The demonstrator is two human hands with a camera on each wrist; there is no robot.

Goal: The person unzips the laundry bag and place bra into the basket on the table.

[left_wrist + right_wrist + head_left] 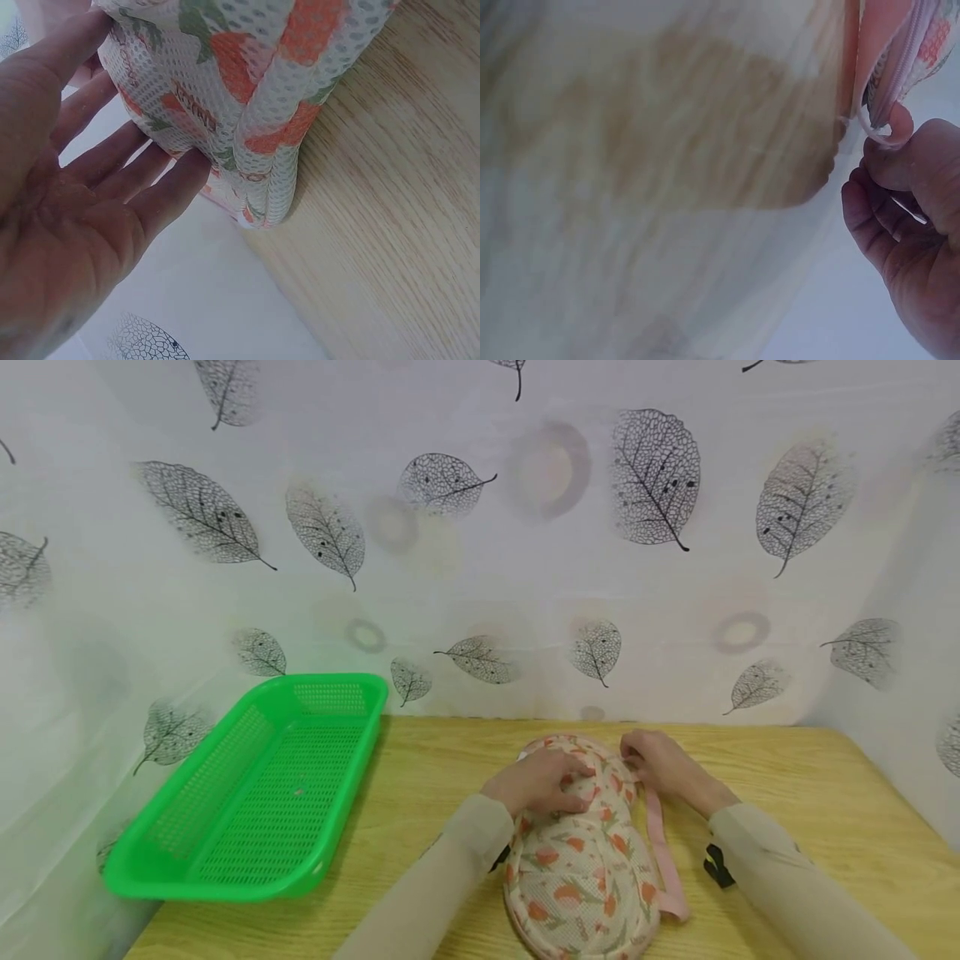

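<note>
A padded mesh cushion (577,885) with a narrowed waist and orange tulip print lies on the wooden table. My left hand (536,781) rests on its upper part; in the left wrist view the fingers are spread and the fingertips touch the mesh fabric (217,82). At the cushion's upper right edge my right hand (663,768) pinches a pink strip (900,124) between thumb and forefinger. A zipper (907,60) runs along the edge beside that pinch. The pink strap (663,860) trails down the cushion's right side. The cushion's underside is hidden.
A green perforated plastic basket (348,802) stands at the left of the table (787,793). Behind the table hangs a white sheet (480,568) with a leaf print. Black wrist straps (718,866) show near the sleeves.
</note>
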